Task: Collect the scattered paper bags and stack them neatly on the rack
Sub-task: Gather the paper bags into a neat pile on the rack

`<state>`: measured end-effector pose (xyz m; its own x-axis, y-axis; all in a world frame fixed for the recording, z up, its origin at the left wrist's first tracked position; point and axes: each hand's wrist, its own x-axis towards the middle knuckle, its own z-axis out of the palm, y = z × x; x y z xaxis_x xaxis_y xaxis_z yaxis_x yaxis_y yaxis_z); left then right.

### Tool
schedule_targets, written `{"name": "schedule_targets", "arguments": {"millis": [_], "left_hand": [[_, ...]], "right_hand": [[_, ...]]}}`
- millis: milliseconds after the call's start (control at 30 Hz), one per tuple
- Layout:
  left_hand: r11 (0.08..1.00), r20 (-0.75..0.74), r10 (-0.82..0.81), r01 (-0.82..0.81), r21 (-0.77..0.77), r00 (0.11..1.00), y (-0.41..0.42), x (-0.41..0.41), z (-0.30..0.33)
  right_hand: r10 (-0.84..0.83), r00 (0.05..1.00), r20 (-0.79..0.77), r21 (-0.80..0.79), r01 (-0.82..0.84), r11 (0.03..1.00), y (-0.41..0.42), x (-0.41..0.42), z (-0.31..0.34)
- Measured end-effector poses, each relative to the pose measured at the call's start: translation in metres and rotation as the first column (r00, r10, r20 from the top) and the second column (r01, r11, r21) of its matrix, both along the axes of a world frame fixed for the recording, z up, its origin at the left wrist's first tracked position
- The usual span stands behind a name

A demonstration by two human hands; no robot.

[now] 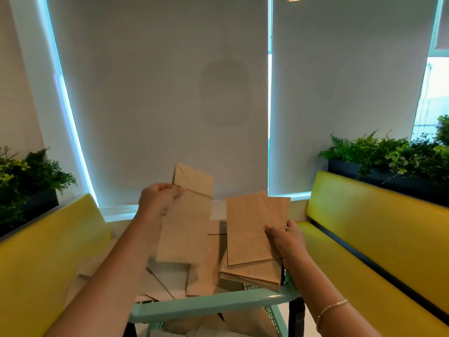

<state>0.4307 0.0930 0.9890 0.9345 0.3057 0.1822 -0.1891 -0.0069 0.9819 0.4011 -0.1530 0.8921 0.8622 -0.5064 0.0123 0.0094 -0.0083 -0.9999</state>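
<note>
Paper this thin is light and floppy: left hand [159, 199] pinches one bag [185, 221] near its folded end, right hand [286, 240] grips the stack [255, 229] edge over the rack [209, 304].

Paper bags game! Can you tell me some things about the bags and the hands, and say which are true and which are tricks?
1. The left hand holds one paper bag up. True.
2. The right hand holds nothing. False: it grips a stack of bags by the edge.
3. The benches are yellow. True.
4. The rack is red. False: it is light green.
5. More bags lie loose below the hands. True.
</note>
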Motion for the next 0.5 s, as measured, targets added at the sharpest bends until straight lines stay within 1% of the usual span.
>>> {"name": "schedule_targets", "arguments": {"millis": [33, 67, 100, 133, 167, 233, 300, 367, 433, 467, 500], "left_hand": [[0.999, 0.101, 0.049, -0.047, -0.022, 0.994, 0.001, -0.003, 0.008], [0.998, 0.197, 0.063, -0.057, -0.036, 0.978, -0.002, -0.010, 0.014], [0.999, 0.272, 0.024, -0.013, -0.043, 0.962, -0.007, -0.017, 0.018], [0.997, 0.324, -0.054, 0.067, -0.031, 0.945, -0.014, -0.024, 0.019], [0.988, 0.345, -0.140, 0.152, -0.008, 0.928, -0.023, -0.027, 0.016], [0.957, 0.320, -0.291, 0.274, 0.099, 0.901, -0.038, -0.033, 0.005], [0.897, 0.238, -0.407, 0.336, 0.288, 0.882, -0.046, -0.031, -0.015], [0.790, 0.129, -0.476, 0.359, 0.497, 0.870, -0.051, -0.024, -0.037], [0.643, 0.038, -0.514, 0.356, 0.678, 0.857, -0.056, -0.017, -0.056], [0.579, 0.000, -0.518, 0.350, 0.736, 0.855, -0.057, -0.015, -0.061], [0.538, -0.024, -0.517, 0.346, 0.769, 0.856, -0.057, -0.014, -0.065]], "right_hand": [[0.001, 1.000, -0.003, 0.002, -0.001, 1.000, 0.000, 0.000, 0.000], [0.003, 1.000, -0.003, 0.005, -0.003, 1.000, 0.001, 0.000, 0.000], [0.006, 1.000, 0.003, 0.010, -0.006, 1.000, 0.001, 0.001, -0.001], [0.006, 1.000, 0.004, 0.011, -0.006, 1.000, 0.001, 0.001, -0.001], [0.005, 1.000, 0.006, 0.009, -0.006, 1.000, 0.001, 0.003, -0.002], [0.002, 1.000, 0.009, 0.010, -0.002, 1.000, 0.000, 0.004, -0.003], [-0.010, 1.000, 0.023, 0.018, 0.009, 1.000, -0.001, 0.003, -0.002], [-0.020, 0.999, 0.035, 0.039, 0.019, 0.999, -0.002, 0.003, -0.002], [-0.020, 0.999, 0.043, 0.054, 0.017, 0.998, -0.003, 0.001, -0.001], [-0.011, 0.999, 0.049, 0.063, 0.008, 0.998, -0.003, -0.001, 0.000], [0.000, 0.998, 0.067, 0.071, -0.005, 0.997, -0.003, -0.002, 0.001]]}}
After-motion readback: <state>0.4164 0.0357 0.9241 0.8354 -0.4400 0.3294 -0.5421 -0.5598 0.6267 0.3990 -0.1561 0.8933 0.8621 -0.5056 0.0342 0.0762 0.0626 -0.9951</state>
